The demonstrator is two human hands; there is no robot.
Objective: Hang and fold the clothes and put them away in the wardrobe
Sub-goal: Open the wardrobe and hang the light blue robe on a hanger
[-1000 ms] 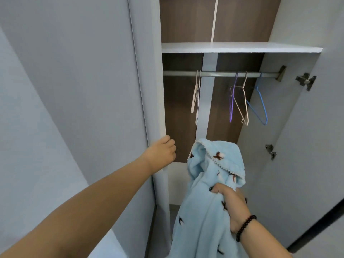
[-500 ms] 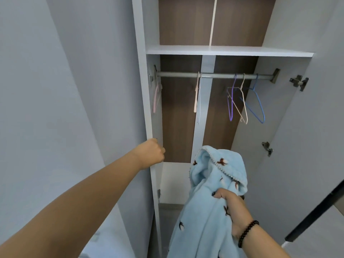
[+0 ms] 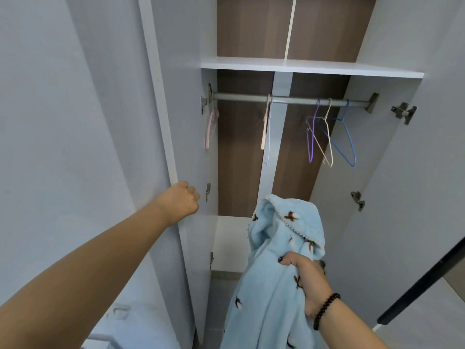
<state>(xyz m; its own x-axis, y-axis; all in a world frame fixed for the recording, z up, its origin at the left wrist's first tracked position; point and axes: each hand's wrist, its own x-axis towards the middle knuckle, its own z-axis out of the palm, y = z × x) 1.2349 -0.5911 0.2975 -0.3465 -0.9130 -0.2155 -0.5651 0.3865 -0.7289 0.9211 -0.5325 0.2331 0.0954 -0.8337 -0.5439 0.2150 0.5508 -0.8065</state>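
Observation:
My right hand (image 3: 308, 285) grips a light blue fleece garment (image 3: 271, 285) with small brown and white motifs, which hangs down low in front of the open wardrobe. My left hand (image 3: 180, 200) reaches forward with its fingers curled round the free edge of the left wardrobe door (image 3: 166, 137). Inside, a metal rail (image 3: 239, 97) carries several bare hangers: pink (image 3: 210, 127) at the left end, beige (image 3: 264, 129) in the middle, then purple (image 3: 310, 142), white (image 3: 328, 142) and blue (image 3: 348, 142) to the right.
A white shelf (image 3: 302, 68) spans the wardrobe above the rail. The right door (image 3: 415, 197) stands open with its hinges showing. A white lower surface (image 3: 231, 235) lies behind the garment. A dark frame (image 3: 427, 278) runs at the lower right.
The left door has swung further open to the left with my left hand on its edge, uncovering the rail's left end and the pink hanger. The garment stays in my right hand.

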